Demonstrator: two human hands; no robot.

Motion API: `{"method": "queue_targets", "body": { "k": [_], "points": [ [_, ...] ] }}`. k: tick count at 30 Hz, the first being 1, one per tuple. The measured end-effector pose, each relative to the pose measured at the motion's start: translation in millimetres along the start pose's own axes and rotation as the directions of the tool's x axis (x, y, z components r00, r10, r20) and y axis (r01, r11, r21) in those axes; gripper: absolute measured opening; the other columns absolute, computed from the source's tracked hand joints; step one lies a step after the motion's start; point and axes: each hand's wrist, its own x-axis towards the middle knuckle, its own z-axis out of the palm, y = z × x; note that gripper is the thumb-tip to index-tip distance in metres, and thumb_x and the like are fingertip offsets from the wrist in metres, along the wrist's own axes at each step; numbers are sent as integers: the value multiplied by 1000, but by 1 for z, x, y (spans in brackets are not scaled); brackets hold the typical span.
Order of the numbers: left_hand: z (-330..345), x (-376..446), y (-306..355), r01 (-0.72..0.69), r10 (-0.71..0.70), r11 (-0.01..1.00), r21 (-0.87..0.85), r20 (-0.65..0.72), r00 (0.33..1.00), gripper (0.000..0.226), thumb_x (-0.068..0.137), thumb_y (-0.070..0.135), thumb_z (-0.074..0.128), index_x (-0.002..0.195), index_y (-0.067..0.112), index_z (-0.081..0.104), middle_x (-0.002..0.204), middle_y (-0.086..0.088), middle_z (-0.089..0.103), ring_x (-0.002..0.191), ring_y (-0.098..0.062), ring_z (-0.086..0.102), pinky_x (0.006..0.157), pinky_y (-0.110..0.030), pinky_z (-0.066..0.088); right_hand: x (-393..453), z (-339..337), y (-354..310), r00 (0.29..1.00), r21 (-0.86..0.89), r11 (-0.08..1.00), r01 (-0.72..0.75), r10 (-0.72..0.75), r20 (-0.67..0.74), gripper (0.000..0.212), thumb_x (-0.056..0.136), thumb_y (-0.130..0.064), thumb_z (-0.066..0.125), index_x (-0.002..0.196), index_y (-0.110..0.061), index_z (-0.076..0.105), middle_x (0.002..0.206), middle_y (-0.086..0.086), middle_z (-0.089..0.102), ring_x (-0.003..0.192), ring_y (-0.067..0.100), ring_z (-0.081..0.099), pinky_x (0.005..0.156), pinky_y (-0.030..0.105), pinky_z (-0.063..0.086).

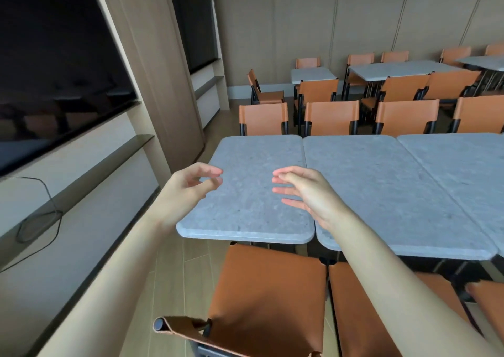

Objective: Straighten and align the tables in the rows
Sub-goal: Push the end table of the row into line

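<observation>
The leftmost desk (253, 190) of the near row is seen between both hands, its right edge just beside the next desk (381, 190). The left hand (188, 190) is held at its left edge, fingers loosely curled and gripping nothing. The right hand (305, 190) is held over its right part, fingers spread and empty.

No text, label, brand, number or sign can be read anywhere here.

Third table (463, 165) cut off at right edge.
</observation>
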Motion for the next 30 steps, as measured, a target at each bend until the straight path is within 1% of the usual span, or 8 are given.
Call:
{"method": "queue_targets", "body": {
  "k": [3, 7, 10, 14, 18, 24, 27, 30],
  "points": [
    [1, 15, -40, 76, -75, 996, -35, 36, 997, 15, 97, 17, 62, 107, 23, 71, 115, 13, 70, 109, -12, 66, 103, -39, 51, 18, 14, 29, 996, -21, 996, -84, 84, -17, 19, 100, -23, 58, 110, -18, 73, 113, -2, 74, 101, 12, 73, 101, 42, 54],
    [13, 36, -94, 188, -180, 981, -46, 138, 974, 18, 88, 31, 66, 105, 29, 72, 113, 18, 69, 112, -14, 65, 103, -40, 51, 33, 24, 72, 975, -20, 978, -208, 206, -83, 18, 99, -21, 58, 106, -19, 74, 111, -2, 75, 99, 12, 74, 101, 43, 54],
    [24, 57, -131, 274, -255, 959, -77, 197, 947, 14, 96, 23, 63, 106, 27, 72, 111, 14, 68, 109, -12, 66, 100, -36, 52, 44, 36, 98, 945, 13, 958, -287, 285, -158, 18, 99, -19, 57, 106, -19, 74, 110, -2, 75, 98, 12, 74, 98, 40, 55],
    [28, 85, -174, 332, -298, 941, -63, 307, 904, 17, 95, 19, 62, 105, 28, 73, 103, 16, 70, 108, -13, 67, 97, -33, 51, 70, 64, 121, 906, 80, 939, -333, 343, -248, 18, 97, -17, 58, 106, -15, 74, 112, 2, 74, 99, 15, 73, 95, 37, 56],
    [13, 114, -214, 400, -341, 914, -71, 400, 851, 18, 97, 19, 59, 109, 25, 72, 108, 14, 71, 110, -13, 67, 96, -32, 51, 97, 102, 138, 862, 137, 920, -367, 392, -322, 16, 97, -17, 59, 105, -15, 73, 111, 2, 73, 101, 16, 72, 94, 36, 56],
    [3, 147, -261, 649, -502, 722, -240, 463, 730, 15, 97, 26, 62, 110, 24, 70, 122, 3, 70, 110, -14, 68, 100, -35, 51, 123, 158, 173, 729, 343, 832, -437, 550, -407, 14, 99, -13, 57, 106, -15, 69, 117, 8, 70, 101, 18, 70, 92, 37, 56],
    [19, 161, -274, 719, -538, 651, -244, 519, 664, 20, 97, 30, 63, 114, 21, 66, 123, 3, 68, 112, -16, 66, 98, -35, 51, 138, 167, 187, 634, 460, 758, -462, 645, -427, 27, 104, -6, 47, 125, -7, 63, 119, 4, 69, 108, 19, 69, 92, 35, 57],
    [48, 174, -281, 781, -559, 576, -242, 581, 592, 35, 97, 35, 65, 128, 20, 62, 126, 3, 66, 114, -17, 64, 92, -34, 51, 155, 159, 198, 605, 460, 745, -484, 664, -439, 38, 104, -5, 43, 141, -2, 49, 140, 12, 57, 129, 30, 57, 100, 39, 51]
  ]
}}
